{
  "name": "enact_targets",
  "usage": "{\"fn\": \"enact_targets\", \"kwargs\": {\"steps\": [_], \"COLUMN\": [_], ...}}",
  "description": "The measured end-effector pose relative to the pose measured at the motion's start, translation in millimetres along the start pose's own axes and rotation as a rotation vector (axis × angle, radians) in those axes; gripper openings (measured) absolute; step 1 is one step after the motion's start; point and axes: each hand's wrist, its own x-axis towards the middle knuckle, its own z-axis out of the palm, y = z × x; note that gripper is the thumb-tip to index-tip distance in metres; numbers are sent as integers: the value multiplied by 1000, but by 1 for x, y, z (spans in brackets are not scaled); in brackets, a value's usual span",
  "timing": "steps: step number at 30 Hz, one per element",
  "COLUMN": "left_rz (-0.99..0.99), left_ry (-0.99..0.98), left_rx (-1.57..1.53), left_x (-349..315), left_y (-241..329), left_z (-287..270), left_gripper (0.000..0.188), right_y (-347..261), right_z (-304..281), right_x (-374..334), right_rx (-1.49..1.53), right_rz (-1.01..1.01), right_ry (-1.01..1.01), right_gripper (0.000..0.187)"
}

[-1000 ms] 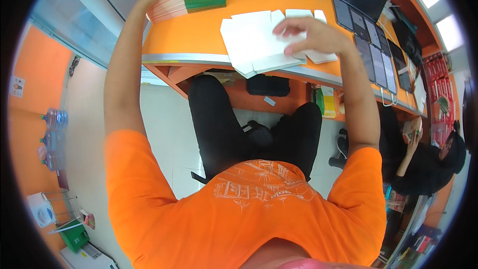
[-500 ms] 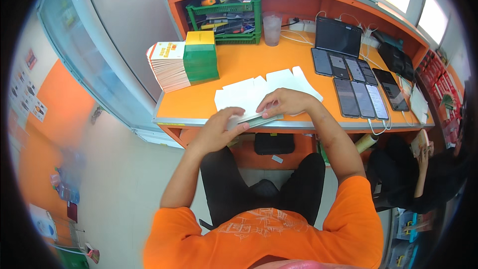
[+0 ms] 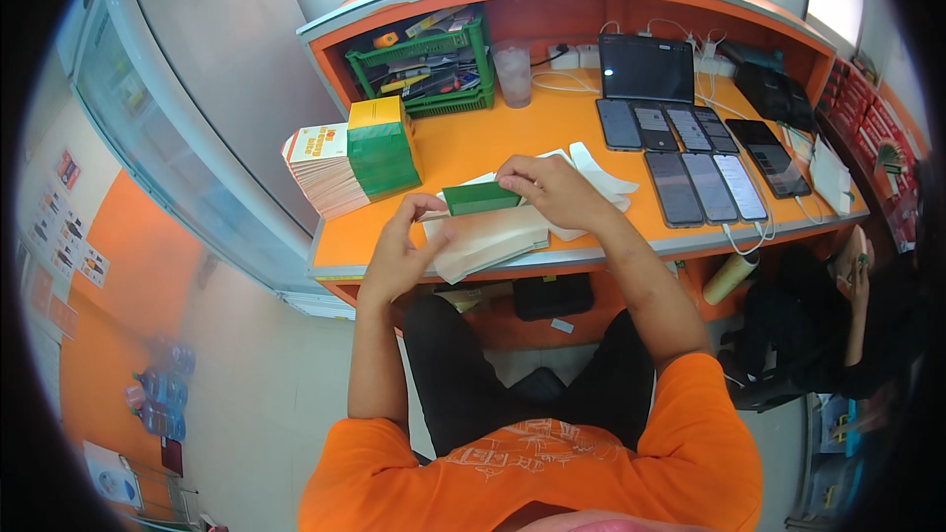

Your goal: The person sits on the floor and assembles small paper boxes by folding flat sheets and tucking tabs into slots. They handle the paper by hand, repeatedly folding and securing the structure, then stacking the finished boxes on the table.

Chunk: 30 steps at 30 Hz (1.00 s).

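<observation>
Over the desk's front edge, a creased white paper piece with a green panel [image 3: 481, 199] is held between my hands. My left hand [image 3: 399, 248] grips its left side, the thumb over the pale front and the fingers curled at the upper corner. With fingertips pinched, my right hand [image 3: 552, 189] holds the green panel's upper right corner. The pale part of the paper hangs toward me past the edge. More white paper [image 3: 596, 169] lies flat on the desk behind and beside my right hand, partly hidden by it.
At the left stands a stack of folded printed papers [image 3: 330, 169] beside a green and yellow stack [image 3: 384, 153]. Behind are a green basket [image 3: 424, 69] of tools and a plastic cup [image 3: 512, 77]. Phones [image 3: 705, 187] with cables fill the right. A seated person [image 3: 838, 305] is further right.
The paper in my hands has been turned up, and its green panel now shows. My right hand has moved up to the panel's top corner; my left hand has shifted left.
</observation>
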Motion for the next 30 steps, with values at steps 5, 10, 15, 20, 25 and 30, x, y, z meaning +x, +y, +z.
{"fn": "enact_targets", "kwargs": {"steps": [5,10,15,20,25,30], "left_rz": [-10,63,-6,-126,-19,-42], "left_ry": [47,388,566,310,159,68], "left_rx": [-69,-326,-492,-456,-212,-337], "left_x": [5,4,-1,-10,-14,-18], "left_y": [-7,15,20,13,39,49], "left_z": [9,38,48,45,34,32], "left_gripper": [15,16,14,17,22,21], "right_y": [-27,-52,-56,-44,-46,-40], "right_z": [-5,20,37,43,47,43], "right_x": [-7,-17,-39,-43,-46,-52], "right_rx": [-136,-186,-195,-374,-312,-234], "right_rz": [-168,-285,-285,-473,-581,-546], "right_ry": [31,194,294,447,459,446], "right_gripper": [21,18,14,15,16,14]}}
